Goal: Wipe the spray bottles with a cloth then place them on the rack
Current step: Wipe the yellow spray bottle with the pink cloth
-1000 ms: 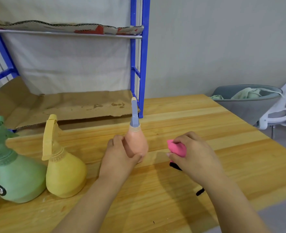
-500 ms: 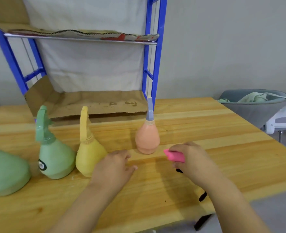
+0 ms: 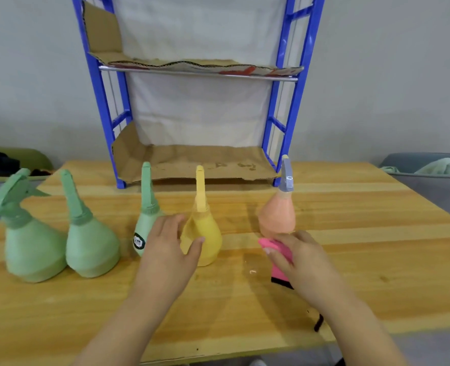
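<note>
Step in hand: by the look of it, picking up the yellow bottle (image 3: 210,233) so it can be wiped.
Left hand: the left hand (image 3: 167,250) is spread wide, fingers by the bottle's left side and thumb across its front; it has not closed on anything.
Right hand: the right hand (image 3: 307,260) pinches the pink cloth (image 3: 271,244) low over the table (image 3: 364,233), just in front of the orange bottle (image 3: 278,217).
Bottles: all stand upright in a row on the table, in front of the rack (image 3: 296,101). None is on a shelf yet.
Neighbours: the nearest green bottle (image 3: 143,225) stands just left of the yellow one, partly behind the left hand. Two more green ones stand further left.
Grip advice: the body is rounded and wide at the base, so wrapping the fingers round the belly should hold better than taking the thin nozzle.
Care: the fingers pass close to the nearest green bottle, so lifting straight up before pulling back should keep it from tipping.
Wiping: with the body held, the cloth can cover the neck and nozzle, then the hand can turn the bottle to reach the rest.
Placing: the cardboard (image 3: 192,162) on the lower shelf looks creased, so the bottle should be set down flat.
</note>
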Tool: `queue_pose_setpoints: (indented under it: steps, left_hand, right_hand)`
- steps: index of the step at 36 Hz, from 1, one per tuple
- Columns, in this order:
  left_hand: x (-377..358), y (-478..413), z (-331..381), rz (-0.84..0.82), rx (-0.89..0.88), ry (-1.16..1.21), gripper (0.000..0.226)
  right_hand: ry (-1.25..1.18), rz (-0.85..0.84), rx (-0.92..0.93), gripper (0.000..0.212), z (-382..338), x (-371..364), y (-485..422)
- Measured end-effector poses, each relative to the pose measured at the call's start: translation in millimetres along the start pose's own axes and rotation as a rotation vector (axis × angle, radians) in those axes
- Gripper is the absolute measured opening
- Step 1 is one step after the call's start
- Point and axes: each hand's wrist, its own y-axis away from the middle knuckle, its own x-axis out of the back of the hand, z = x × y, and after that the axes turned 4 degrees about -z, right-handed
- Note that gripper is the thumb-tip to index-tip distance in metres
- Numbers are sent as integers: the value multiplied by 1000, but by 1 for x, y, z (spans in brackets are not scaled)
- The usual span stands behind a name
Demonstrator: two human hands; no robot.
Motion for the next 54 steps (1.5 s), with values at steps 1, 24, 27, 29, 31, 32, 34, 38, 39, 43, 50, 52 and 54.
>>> queue_pose_setpoints:
  steps: [1,24,27,29,31,32,34,38,39,43,50,52,54]
  left_hand:
    - [-1,-3,1,-6,30,15,54]
    - [-10,-14,17,-137,79,301,26]
    - [-9,-7,19,-161,58,330,27]
    - [-8,-4,19,-181,39,337,28]
    - [-7,-1,19,-197,16,353,28]
    - [-6,1,18,-203,2,357,29]
    - [-5,3,17,-217,-17,369,30]
    - [-5,3,13,-235,8,437,34]
    - [-5,3,12,-237,10,448,39]
    - [-4,1,9,-251,5,477,38]
    - [-3,-2,8,-276,-7,499,34]
    - [-3,-3,7,-279,-8,502,33]
    - [-4,-3,5,-271,-10,498,31]
  right_hand:
    - [5,16,7,40,-2,-1,-2]
    - [-217,173,110,25,0,0,-5]
    - [-264,195,137,27,-4,1,-2]
    - [-297,207,163,29,-8,3,2]
    - [-341,224,213,31,-15,5,6]
    - [-357,237,241,32,-18,7,7]
    - [-386,255,287,29,-24,10,6]
    - [-382,282,392,17,-37,16,-7]
    - [-356,299,421,19,-41,19,-11]
    - [-246,327,518,28,-59,27,-32]
    - [-8,257,627,30,-67,29,-59]
    - [-12,233,647,32,-63,29,-56]
    - [-7,213,677,32,-59,28,-48]
